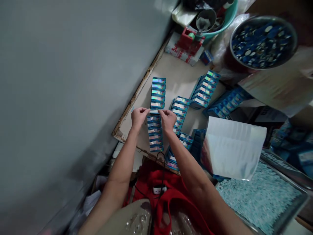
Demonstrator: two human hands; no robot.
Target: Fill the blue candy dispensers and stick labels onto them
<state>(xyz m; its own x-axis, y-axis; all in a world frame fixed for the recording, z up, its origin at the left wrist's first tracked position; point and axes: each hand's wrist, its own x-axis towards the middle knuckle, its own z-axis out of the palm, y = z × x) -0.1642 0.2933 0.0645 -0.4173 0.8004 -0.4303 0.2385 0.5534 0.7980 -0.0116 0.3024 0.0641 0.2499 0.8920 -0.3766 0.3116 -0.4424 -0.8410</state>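
Between my two hands a small shiny sticker strip [154,111] is stretched over one box in a row of small blue boxes [155,130]. My left hand [139,118] pinches the strip's left end. The right end is under the closed fingers of my right hand [167,119], which hide part of the box below. The other boxes in this row carry similar silvery strips on their upward faces. To the right stands a second row of blue boxes [181,107], partly behind my right hand.
Farther right are more box rows [205,88] and a white sheet [234,147]. A metal bowl [295,39] of blue and white pieces stands at the back right, beside a green basin [232,16] and a red tape dispenser [187,39]. The wall [73,81] borders the table's left edge.
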